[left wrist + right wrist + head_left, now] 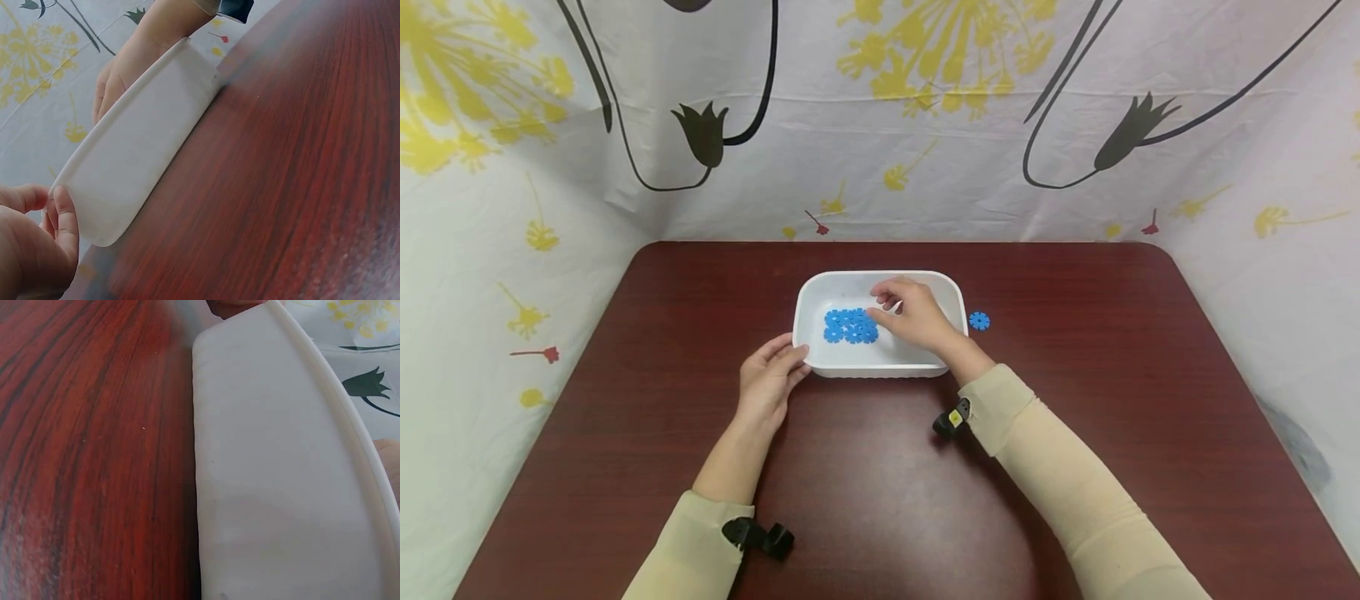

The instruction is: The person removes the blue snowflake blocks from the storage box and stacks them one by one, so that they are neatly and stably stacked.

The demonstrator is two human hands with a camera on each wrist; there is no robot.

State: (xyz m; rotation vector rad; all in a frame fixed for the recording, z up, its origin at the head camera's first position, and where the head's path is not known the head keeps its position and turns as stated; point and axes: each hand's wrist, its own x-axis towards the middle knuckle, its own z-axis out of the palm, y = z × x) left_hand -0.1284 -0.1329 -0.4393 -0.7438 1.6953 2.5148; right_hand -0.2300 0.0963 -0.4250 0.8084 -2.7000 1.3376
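A white plastic tray [917, 357] stands on the table with several blue snowflake-shaped discs [850, 326] grouped in a block on its floor. My left hand [765, 385] grips its front left corner, thumb over the rim and fingers outside the wall; the left wrist view shows the same hand [37, 244] pinching the rim. Inside the tray, my right hand [913, 315] hovers at the right end of the discs, thumb and fingers apart with nothing seen between them. From the right wrist, the tray's outer wall [275, 450] hides most of that hand.
One more blue disc [980, 321] lies on the table just right of the tray. The dark red wooden table [880, 475] ends at a patterned white cloth [850, 142] behind. Black wrist cameras [760, 536] are strapped on both sleeves.
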